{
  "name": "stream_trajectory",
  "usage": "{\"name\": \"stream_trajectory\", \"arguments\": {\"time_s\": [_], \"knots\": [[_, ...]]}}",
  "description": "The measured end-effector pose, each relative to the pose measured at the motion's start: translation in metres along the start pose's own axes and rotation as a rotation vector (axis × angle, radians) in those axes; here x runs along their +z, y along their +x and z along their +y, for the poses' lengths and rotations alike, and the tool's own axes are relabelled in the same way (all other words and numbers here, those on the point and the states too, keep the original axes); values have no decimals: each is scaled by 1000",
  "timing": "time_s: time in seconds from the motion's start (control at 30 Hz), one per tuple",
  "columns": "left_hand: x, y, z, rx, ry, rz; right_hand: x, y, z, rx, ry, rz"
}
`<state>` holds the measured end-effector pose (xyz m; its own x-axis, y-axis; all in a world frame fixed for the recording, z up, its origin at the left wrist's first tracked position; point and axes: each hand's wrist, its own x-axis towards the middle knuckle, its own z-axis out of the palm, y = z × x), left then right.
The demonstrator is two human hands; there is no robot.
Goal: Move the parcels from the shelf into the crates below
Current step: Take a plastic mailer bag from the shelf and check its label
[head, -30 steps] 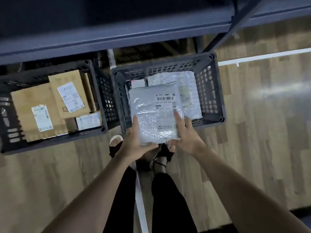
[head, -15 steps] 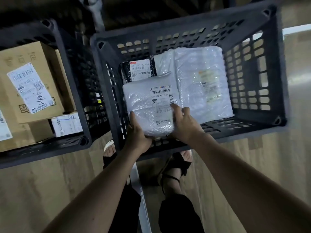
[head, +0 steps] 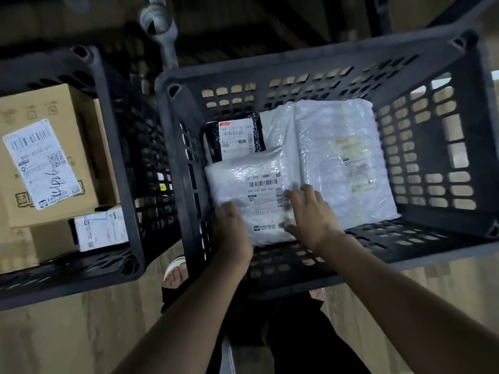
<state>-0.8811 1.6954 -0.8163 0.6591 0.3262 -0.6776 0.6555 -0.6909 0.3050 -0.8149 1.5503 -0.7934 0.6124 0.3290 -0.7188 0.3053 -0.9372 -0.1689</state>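
Parcel: white bubble mailer [head: 251,201], label up, lying flat in the right crate [head: 305,74], tucked into its near-left corner.
Left hand: left hand [head: 233,233] is on the parcel's near-left corner; it's motion-blurred, so I cannot tell whether the fingers grip the edge or just lie on it.
Right hand: right hand [head: 310,214] is on the parcel's right side, fingers spread and fairly straight, tips over the label, thumb low by the near edge. Looks like a flat press, not a pinch.
Black parcel: small black mailer [head: 235,137] with a white label, just behind the parcel, against the crate's left wall; the parcel's far edge overlaps it.
Big parcel: large white plastic-wrapped pack [head: 340,160] to the right of the parcel, filling most of that crate's floor; the parcel's right edge lies over it.
Left crate: second dark crate [head: 118,157], left of the right crate, walls almost touching.
Boxes: brown carton [head: 46,155] with a handwritten label sits on top in the left crate; small white box [head: 101,229] just near of it, lower down.
Floor: wood-look floor [head: 67,333] near of both crates.
Feet: sandalled toes [head: 175,273] peek out at the right crate's near-left corner.
Post: grey post [head: 162,31] stands behind the gap between the crates.
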Motion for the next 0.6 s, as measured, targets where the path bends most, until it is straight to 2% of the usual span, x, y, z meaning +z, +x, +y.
{"name": "stream_trajectory", "arguments": {"time_s": [0.07,0.13,0.23,0.43,0.6], "knots": [[-5,7,4,95,144,128,-2,7,-1,-57,-111,61],[-8,12,5,224,425,81,-1,16,-2,-123,-261,64],[-13,24,6,246,692,-5,7,29,-2,-164,-400,75],[3,51,1,247,893,-80,14,54,5,-137,-508,40],[4,54,4,238,963,-76,17,60,9,-136,-538,24]]}}
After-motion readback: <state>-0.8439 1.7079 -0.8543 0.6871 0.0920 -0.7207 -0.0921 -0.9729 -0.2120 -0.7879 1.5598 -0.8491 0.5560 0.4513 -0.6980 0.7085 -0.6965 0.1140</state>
